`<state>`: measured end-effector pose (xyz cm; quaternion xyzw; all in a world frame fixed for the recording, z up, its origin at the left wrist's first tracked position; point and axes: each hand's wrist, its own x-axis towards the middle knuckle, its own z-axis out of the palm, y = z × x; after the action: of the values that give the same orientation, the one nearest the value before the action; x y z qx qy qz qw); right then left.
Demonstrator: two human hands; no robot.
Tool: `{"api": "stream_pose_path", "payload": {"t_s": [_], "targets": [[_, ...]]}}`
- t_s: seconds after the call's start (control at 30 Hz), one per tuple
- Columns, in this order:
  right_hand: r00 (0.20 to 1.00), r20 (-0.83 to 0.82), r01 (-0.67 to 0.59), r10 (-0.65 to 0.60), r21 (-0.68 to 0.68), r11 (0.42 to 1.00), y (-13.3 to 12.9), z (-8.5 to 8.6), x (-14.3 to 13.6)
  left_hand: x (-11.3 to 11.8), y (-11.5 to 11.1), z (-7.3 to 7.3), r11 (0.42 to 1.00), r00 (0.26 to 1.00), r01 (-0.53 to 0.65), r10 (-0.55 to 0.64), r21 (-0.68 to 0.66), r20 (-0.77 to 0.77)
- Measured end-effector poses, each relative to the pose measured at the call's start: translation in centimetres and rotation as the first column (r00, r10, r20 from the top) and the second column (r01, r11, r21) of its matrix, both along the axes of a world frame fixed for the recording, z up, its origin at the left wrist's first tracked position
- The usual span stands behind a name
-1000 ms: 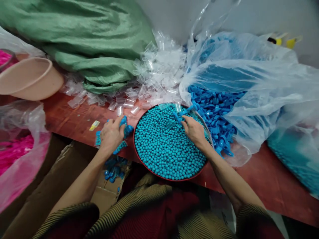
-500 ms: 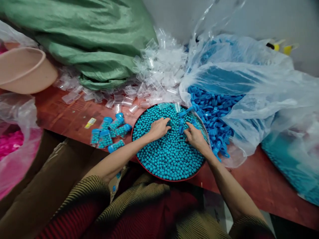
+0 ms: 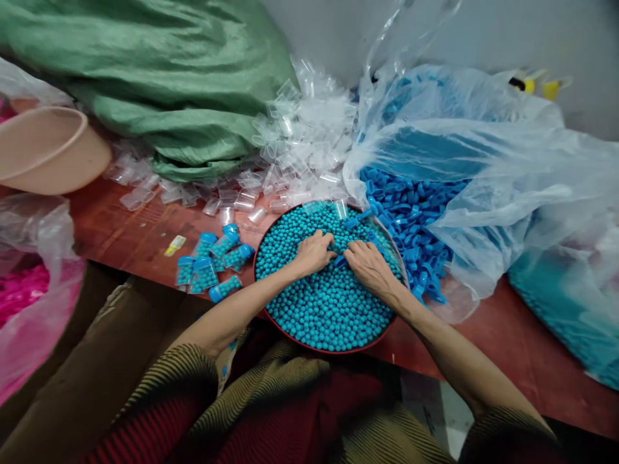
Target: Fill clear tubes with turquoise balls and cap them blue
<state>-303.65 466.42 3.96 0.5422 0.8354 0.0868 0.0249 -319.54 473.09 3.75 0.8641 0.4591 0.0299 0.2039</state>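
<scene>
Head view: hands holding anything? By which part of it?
Cannot tell. A blue piece shows between the left hand and the right hand, among turquoise beads; whether either grips it, and where, is hidden.

Red-brown tabletop (image 3: pixel 113 222) before a grey wall (image 3: pixel 329 35).
The wall rises smooth beyond the tabletop's far edge, darker toward the upper right. Small marks dot the reddish surface toward its left part, the light is soft and dim, and deep shadow lies below the near edge.

Bulk beads (image 3: pixel 329 309) and heaped clear tubes (image 3: pixel 319 145) suggest a workshop.
</scene>
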Motion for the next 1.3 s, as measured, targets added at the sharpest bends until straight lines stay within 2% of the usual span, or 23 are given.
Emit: {"api": "stream_pose_path", "payload": {"t_s": [0.13,0.3,0.4,0.53,0.63,0.77,0.9,1.03,1.23,1.3], "targets": [[1.000,-0.030,0.003,-0.002,0.025,1.000,-0.7,-0.6,-0.5,0.1,0.1,-0.6,0.998,0.999,0.053,-0.053,-0.040,-0.001],[0.998,-0.052,-0.037,0.041,0.067,0.997,-1.1,-1.0,-0.5,-0.2,0.7,-0.4,0.991,0.999,0.054,-0.053,-0.119,0.011],[0.991,-0.134,0.037,-0.028,0.061,0.997,-1.2,-1.3,-0.4,-0.9,1.0,-0.1,0.989,0.999,0.028,-0.024,-0.144,0.030],[0.956,-0.258,0.138,-0.138,-0.018,0.990,-1.0,-1.5,0.4,-1.8,1.3,0.2,0.973,0.991,-0.003,0.034,-0.231,0.129],[0.929,-0.325,0.196,-0.179,0.021,0.980,-0.6,-1.5,0.5,-2.2,1.1,0.7,0.918,0.969,-0.002,0.100,-0.397,0.226],[0.912,-0.355,0.256,-0.205,0.103,0.961,0.1,-1.3,-0.9,-2.2,0.8,1.3,0.795,0.927,0.014,0.217,-0.606,0.306],[0.908,-0.408,0.146,-0.092,0.104,0.984,0.1,-1.4,-2.1,-2.5,0.3,1.4,0.722,0.852,0.103,0.291,-0.685,0.435],[0.827,-0.563,0.072,-0.008,0.091,0.993,-0.3,-1.7,-1.9,-2.6,-0.3,1.2,0.660,0.797,0.188,0.331,-0.727,0.506],[0.669,-0.738,0.177,-0.089,0.042,0.983,-0.7,-1.2,-2.1,-2.3,-1.4,0.6,0.717,0.723,0.187,0.363,-0.671,0.588],[0.634,-0.763,0.206,-0.125,0.011,0.979,-0.9,-1.0,-2.4,-2.3,-1.7,0.5,0.720,0.706,0.183,0.378,-0.670,0.599]]}}
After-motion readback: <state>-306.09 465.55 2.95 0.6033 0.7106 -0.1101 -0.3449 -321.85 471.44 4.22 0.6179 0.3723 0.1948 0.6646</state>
